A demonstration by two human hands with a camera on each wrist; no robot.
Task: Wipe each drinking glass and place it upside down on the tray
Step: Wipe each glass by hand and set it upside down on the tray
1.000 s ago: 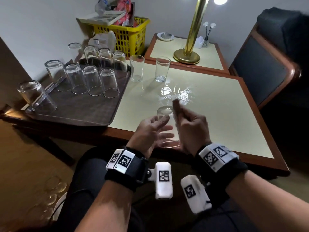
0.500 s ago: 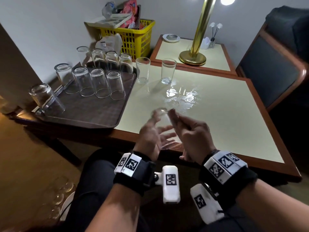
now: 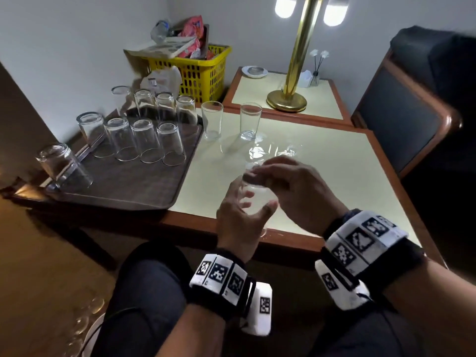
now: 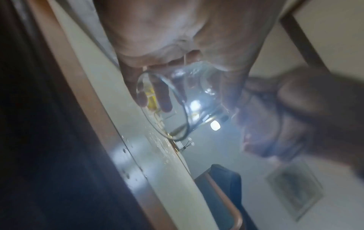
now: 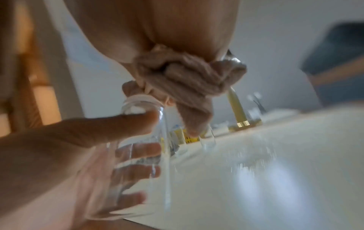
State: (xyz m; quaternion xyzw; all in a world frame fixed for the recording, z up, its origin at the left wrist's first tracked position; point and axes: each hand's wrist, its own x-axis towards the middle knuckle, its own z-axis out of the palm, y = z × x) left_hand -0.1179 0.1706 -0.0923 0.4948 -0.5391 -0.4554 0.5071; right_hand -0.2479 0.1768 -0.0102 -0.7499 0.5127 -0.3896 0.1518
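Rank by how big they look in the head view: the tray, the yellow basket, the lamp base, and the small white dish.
1. tray
2. yellow basket
3. lamp base
4. small white dish

The last three stand farther from the camera, so their true sizes are unsure.
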